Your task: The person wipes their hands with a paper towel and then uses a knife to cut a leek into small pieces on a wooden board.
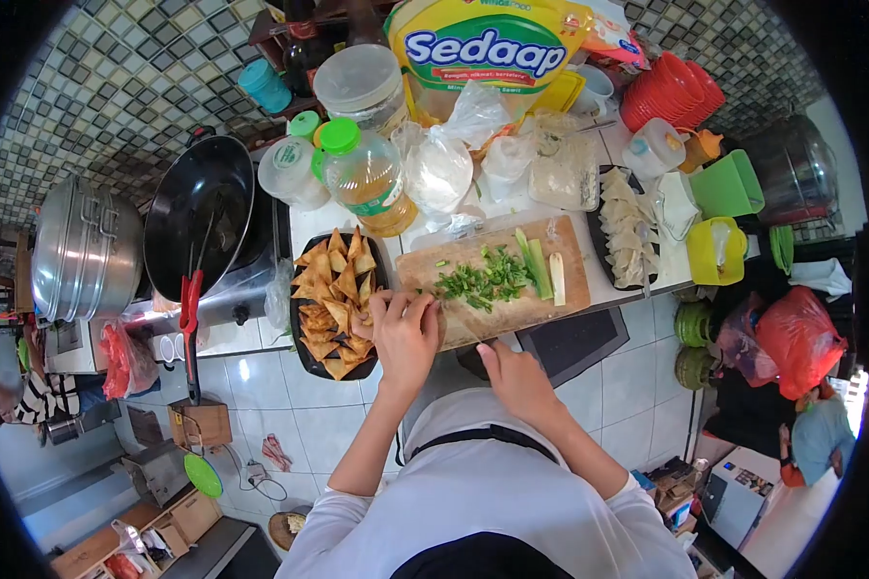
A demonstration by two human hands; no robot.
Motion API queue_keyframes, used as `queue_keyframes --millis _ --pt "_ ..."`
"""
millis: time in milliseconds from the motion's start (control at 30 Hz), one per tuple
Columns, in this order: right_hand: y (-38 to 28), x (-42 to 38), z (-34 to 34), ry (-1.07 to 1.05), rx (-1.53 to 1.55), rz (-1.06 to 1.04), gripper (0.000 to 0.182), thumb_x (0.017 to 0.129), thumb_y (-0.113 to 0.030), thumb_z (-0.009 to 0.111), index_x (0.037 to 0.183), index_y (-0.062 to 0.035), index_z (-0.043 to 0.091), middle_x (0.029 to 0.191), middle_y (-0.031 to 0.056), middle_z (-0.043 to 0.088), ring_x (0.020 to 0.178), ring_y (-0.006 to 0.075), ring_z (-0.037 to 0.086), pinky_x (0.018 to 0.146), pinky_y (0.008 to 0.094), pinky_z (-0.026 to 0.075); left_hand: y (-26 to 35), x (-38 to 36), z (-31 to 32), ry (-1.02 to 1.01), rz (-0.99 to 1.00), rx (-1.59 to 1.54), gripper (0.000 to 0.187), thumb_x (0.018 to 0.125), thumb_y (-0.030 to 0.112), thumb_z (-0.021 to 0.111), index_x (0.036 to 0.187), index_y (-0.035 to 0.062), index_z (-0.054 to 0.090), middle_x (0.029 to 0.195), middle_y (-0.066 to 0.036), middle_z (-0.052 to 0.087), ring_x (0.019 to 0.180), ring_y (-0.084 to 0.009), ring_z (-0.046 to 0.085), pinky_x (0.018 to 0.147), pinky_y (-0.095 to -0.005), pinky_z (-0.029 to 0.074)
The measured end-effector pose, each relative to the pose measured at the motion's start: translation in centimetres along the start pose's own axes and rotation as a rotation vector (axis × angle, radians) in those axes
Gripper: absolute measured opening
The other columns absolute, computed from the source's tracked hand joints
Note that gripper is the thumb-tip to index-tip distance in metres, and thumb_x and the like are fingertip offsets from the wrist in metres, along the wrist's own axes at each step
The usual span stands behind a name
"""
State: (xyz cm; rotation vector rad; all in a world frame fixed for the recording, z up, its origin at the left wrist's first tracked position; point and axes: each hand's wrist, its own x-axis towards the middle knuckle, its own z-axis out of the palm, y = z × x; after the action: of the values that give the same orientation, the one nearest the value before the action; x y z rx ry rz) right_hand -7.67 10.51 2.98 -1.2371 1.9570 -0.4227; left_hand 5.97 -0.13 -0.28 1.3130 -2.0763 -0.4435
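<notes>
My left hand (403,333) is at the left end of the wooden cutting board (415,275), beside a black plate (381,256) of fried triangular pastries (336,289). Its fingers are curled, and what they hold, if anything, is hidden. At the board's front edge is my right hand (523,381), thumb pointing forward. Its other fingers are folded out of sight, and I cannot make out what they grip. Chopped green leaves (488,280) lie on the board, with green stalks (533,262) and a pale stalk piece (557,280) to their right.
A second black plate (628,275) holds pale uncooked wrappers or dumplings. Left stands a black wok (203,212) with red-handled tongs (191,299) and a steel steamer (87,246). A green-capped oil bottle (362,183), tubs and bags line the back. Other people are at both sides.
</notes>
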Motion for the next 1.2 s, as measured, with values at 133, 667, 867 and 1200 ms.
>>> queue_keyframes --millis 133,667,867,1200 --pt "-0.9 0.5 -0.1 0.032 -0.035 -0.001 0.042 0.099 -0.036 0.039 0.090 0.0016 0.057 0.070 0.0299 0.059 0.070 0.0500 0.057 0.064 0.0553 0.045 0.1 0.2 -0.6 -0.034 0.030 0.096 0.005 0.075 0.011 0.070 0.080 0.0094 0.068 0.081 -0.004 0.061 0.092 -0.0274 0.051 0.079 -0.0433 0.034" --pt "0.6 -1.1 -0.6 0.015 0.200 -0.150 0.036 0.099 -0.030 0.042 0.082 0.0005 0.053 0.069 0.0259 0.057 0.066 0.0485 0.055 0.059 0.0552 0.043 -0.4 -0.5 -1.2 0.026 0.021 0.128 0.009 0.075 0.015 0.071 0.084 0.0129 0.069 0.087 0.003 0.065 0.095 -0.0197 0.052 0.081 -0.0430 0.026" --pt "0.7 -1.1 0.2 0.033 0.136 -0.111 0.040 0.099 -0.034 0.042 0.081 0.0004 0.054 0.065 0.0282 0.058 0.064 0.0487 0.058 0.057 0.0543 0.046 -0.6 -0.4 -0.9 0.031 0.013 0.144 0.008 0.074 0.014 0.071 0.082 0.0142 0.069 0.084 0.004 0.064 0.094 -0.0191 0.053 0.080 -0.0423 0.026" --pt "0.0 -1.0 -0.7 0.021 -0.050 -0.041 0.045 0.099 -0.038 0.039 0.086 0.0011 0.057 0.068 0.0291 0.060 0.069 0.0468 0.061 0.060 0.0518 0.050 -0.5 -0.3 -1.0 0.069 0.064 0.175 0.010 0.074 0.013 0.072 0.082 0.0131 0.068 0.082 0.003 0.062 0.090 -0.0200 0.053 0.078 -0.0418 0.026"
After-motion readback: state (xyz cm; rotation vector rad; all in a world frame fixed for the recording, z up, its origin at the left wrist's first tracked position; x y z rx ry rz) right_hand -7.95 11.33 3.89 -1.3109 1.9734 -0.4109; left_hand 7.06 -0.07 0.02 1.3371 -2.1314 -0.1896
